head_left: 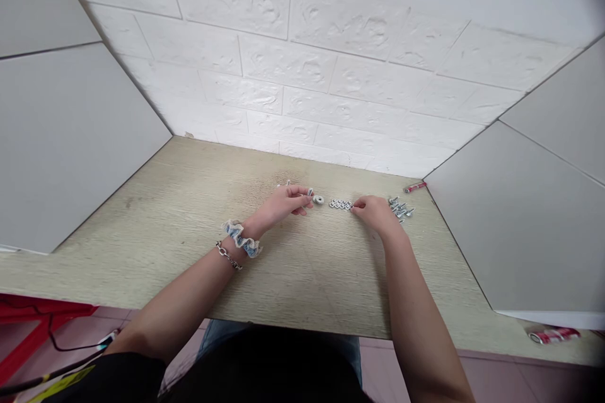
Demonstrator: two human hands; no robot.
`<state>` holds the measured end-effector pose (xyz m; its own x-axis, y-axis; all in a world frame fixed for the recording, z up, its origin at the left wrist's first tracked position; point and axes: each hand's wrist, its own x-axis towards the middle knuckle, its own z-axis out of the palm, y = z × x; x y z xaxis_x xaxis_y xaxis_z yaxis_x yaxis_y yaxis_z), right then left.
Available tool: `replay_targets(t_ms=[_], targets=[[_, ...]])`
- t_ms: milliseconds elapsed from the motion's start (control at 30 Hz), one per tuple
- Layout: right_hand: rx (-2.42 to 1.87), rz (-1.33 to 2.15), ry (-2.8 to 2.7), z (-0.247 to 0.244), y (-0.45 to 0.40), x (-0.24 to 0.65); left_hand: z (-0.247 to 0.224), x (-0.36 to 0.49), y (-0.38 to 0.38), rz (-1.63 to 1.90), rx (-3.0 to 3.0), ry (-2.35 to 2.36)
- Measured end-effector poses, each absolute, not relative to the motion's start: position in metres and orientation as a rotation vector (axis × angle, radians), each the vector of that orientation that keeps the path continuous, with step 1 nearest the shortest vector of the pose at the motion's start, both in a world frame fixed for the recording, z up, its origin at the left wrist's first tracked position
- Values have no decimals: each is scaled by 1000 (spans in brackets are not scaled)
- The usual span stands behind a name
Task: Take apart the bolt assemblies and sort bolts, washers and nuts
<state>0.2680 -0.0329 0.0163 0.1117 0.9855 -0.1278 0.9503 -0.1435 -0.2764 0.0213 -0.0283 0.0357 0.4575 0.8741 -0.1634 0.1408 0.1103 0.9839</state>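
Observation:
Between thumb and fingers, my left hand holds a small metal bolt above the table. Just right of it lies a stack of round washers. Several metal nuts sit side by side in two rows between my hands. My right hand pinches at the right end of these rows; what its fingertips hold, if anything, is too small to make out. Several bolts lie in a loose pile beyond my right hand. A few small pieces show partly behind my left hand.
The pale wooden table meets a white brick-pattern wall at the back. Grey panels stand left and right. A red cylinder lies by the right panel's back corner, another at the front right.

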Motion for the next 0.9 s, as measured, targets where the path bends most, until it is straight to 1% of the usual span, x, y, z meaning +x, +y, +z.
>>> replay_targets(t_ms=[133,233,333,400,500,600,733,900], targets=[[-2225,412,-1953,25,-38,272,36,22,-29,697,1376,986],[-2249,297,-1917,32,-41,281,35,22,-29,748,1373,971],[-2397,191,-1778,34,-42,296,33,23,-28,849,1393,980],[-2532,195,-1665,34,-42,306,32,24,-29,861,1464,1028],[-2655,249,-1562,33,-43,317,32,24,-32,774,1729,1145],[-2647,245,-1495,33,-43,326,32,26,-38,736,2039,1207],[-2651,212,-1389,32,-44,334,33,27,-44,698,2228,1167],[-2712,243,-1369,30,-42,337,31,28,-46,493,2386,1000]])
